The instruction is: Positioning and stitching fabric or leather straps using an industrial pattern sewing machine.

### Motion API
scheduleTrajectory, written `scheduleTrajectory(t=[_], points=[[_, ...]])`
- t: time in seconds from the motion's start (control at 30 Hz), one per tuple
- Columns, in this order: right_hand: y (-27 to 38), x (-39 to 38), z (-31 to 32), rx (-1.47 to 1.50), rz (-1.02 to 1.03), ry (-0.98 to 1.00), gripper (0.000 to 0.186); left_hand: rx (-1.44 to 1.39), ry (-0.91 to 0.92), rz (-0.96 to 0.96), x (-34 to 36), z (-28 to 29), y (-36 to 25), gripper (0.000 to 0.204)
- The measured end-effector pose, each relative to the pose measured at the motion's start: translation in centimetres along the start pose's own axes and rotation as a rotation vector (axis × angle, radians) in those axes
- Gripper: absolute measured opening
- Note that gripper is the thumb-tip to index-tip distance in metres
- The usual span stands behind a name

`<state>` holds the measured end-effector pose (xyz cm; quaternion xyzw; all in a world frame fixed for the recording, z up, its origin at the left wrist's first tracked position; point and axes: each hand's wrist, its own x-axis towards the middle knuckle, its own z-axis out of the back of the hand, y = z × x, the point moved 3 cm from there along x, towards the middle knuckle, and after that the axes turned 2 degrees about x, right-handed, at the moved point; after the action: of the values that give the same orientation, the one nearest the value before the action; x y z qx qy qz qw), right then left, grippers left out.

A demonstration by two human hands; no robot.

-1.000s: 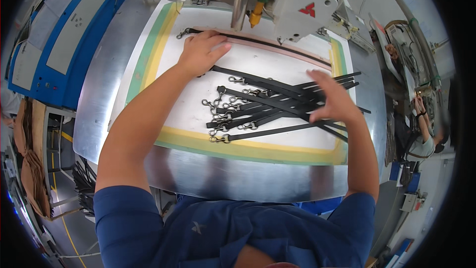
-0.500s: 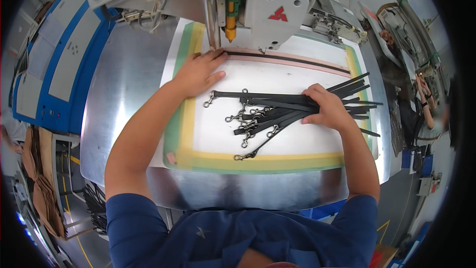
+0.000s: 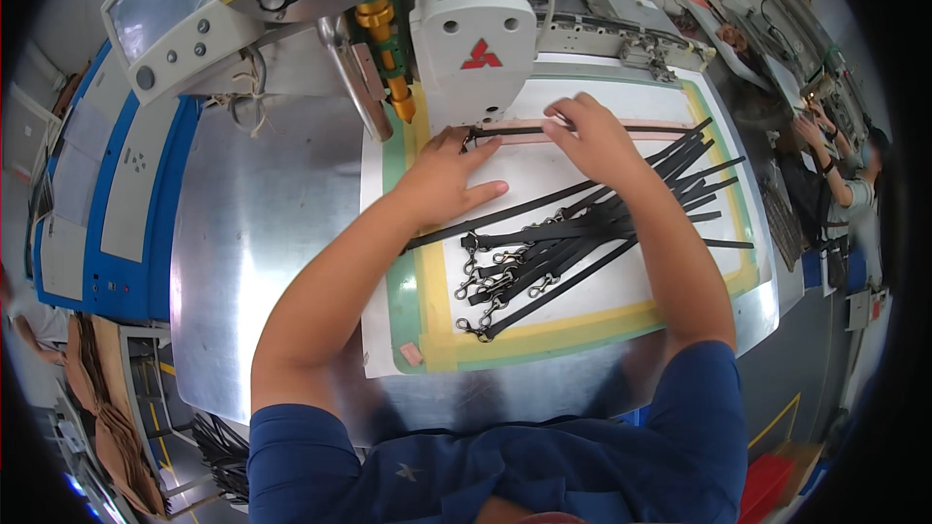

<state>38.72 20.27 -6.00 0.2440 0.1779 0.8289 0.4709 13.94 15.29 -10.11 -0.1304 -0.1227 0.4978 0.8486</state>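
My left hand (image 3: 449, 180) has its fingers spread, the fingertips at the left end of a black strap (image 3: 631, 129) that lies in a pink-edged slot. A dark metal clip (image 3: 469, 141) shows by those fingertips. Over the same strap, farther right, my right hand (image 3: 597, 143) is held with bent fingers, thumb and forefinger apart. Whether it touches the strap is hard to tell. Below my hands lies a fanned pile of black straps (image 3: 573, 245), several with metal snap hooks (image 3: 490, 309). Another long strap (image 3: 524, 207) slants past my left wrist.
A white sewing machine head (image 3: 471, 49) and a gold-coloured pointed fitting (image 3: 400, 102) hang close above my left hand. The white work sheet (image 3: 442, 325) has green and yellow borders on a metal table (image 3: 248, 262). A blue cabinet (image 3: 146, 204) stands left; a person (image 3: 859, 196) works far right.
My right hand has left the strap pile and moved up and left to the strap in the slot. One long strap now slants beside my left wrist. The whole view has shifted.
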Motion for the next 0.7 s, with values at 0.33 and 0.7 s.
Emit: scheduleTrajectory(t=[0.33,0.7], points=[[-1.6,2.8,-5.8,-0.024,-0.11,-0.068,0.029,0.038,-0.124,0.024,-0.3,0.2,2.4,0.056],[0.2,2.0,-6.8,0.123,0.192,0.181,0.026,0.117,-0.268,-0.031,-0.1,0.6,1.9,0.032]])
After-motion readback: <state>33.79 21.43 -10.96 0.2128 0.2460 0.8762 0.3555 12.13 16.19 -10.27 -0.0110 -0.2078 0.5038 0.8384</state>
